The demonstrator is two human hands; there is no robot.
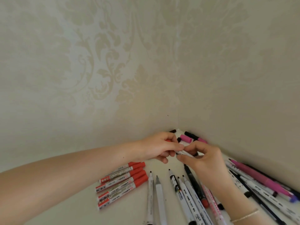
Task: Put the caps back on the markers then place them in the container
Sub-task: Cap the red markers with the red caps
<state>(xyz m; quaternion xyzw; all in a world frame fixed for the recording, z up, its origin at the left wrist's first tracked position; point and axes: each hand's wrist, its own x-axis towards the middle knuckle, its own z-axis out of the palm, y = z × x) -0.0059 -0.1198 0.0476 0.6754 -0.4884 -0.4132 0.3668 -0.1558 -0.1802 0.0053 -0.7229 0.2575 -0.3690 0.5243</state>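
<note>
Cream damask wallpaper [113,62] fills most of your view, its two walls meeting at a corner above the pale tabletop [129,208]. Near that corner your left hand [159,147] and right hand [203,161] both pinch one white marker [183,151], a red end showing behind your left fingers. Capped red markers [123,182] and uncapped pens [183,195] lie on the surface below your hands.

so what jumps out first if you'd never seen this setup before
Two bare hands meet near the wall corner: the left hand and right hand both pinch one white-barrelled marker between them. Below the left hand lies a neat row of white whiteboard markers with red caps. Thin white pens with bare dark tips fan out across the pale tabletop, and loose pink caps sit in the corner.
</note>
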